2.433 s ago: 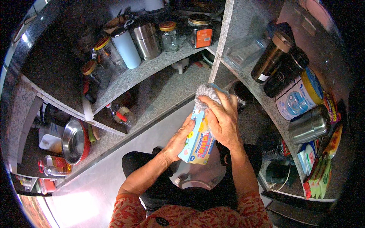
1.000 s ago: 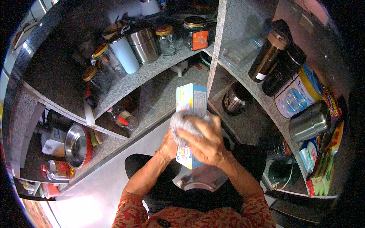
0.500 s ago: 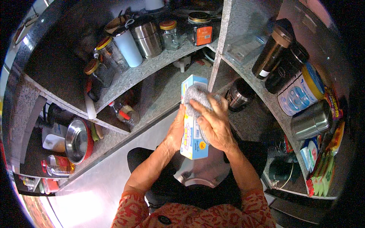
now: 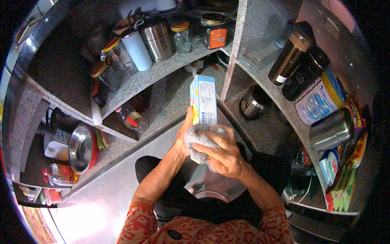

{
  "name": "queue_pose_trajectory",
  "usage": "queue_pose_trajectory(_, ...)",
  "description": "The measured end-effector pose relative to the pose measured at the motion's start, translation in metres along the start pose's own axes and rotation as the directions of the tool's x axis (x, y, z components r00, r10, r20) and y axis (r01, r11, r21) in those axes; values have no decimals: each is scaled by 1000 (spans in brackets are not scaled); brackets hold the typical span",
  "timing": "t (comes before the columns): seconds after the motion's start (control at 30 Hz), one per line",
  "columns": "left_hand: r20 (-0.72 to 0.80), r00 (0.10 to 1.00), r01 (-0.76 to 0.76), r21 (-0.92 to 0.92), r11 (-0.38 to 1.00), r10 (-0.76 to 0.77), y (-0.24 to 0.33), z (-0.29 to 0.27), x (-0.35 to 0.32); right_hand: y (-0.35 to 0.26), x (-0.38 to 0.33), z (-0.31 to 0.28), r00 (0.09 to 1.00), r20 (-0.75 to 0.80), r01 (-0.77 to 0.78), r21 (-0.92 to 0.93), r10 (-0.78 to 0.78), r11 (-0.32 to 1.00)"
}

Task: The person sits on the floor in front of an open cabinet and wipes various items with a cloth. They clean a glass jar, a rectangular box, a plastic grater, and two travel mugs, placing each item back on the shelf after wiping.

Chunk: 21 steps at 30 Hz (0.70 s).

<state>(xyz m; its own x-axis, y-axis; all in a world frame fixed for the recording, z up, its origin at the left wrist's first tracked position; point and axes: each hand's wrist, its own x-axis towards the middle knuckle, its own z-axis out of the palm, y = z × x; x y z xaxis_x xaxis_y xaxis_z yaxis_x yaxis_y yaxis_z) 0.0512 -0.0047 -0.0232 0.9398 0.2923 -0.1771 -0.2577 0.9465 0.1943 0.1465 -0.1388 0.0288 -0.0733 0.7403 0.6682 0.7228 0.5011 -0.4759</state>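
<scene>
I hold a blue and yellow carton box (image 4: pixel 204 101) upright in front of the stone shelves. My left hand (image 4: pixel 183 140) grips its left side from behind and below. My right hand (image 4: pixel 222 152) presses a grey cloth (image 4: pixel 197 142) against the lower part of the box. The upper half of the box shows its printed white panel. Below the hands a grey metal bowl-like thing (image 4: pixel 209 191) is partly hidden by my arms.
Granite shelves (image 4: pixel 170 69) hold jars (image 4: pixel 181 36), steel canisters (image 4: pixel 156 36), a light blue bottle (image 4: pixel 136 51) and an orange tin (image 4: pixel 215 34). The right shelves carry flasks (image 4: pixel 290 57), a round tin (image 4: pixel 319 101) and a steel container (image 4: pixel 331 130). A steel bowl (image 4: pixel 81 148) sits lower left.
The box was turned over in my hands and now stands upright with its narrow face toward me. My right hand with the cloth slid down from the top to its lower part.
</scene>
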Motion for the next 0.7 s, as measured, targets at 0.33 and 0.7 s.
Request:
queue_pose_trajectory(0.33,17,997,79,-30,996,-78,-19,5,5,30,23,-5,887,-388,-247,59,250,967)
queue_pose_trajectory(0.7,-147,976,-108,304,946,159,-14,22,-10,19,23,17,940,-195,-315,-167,282,934)
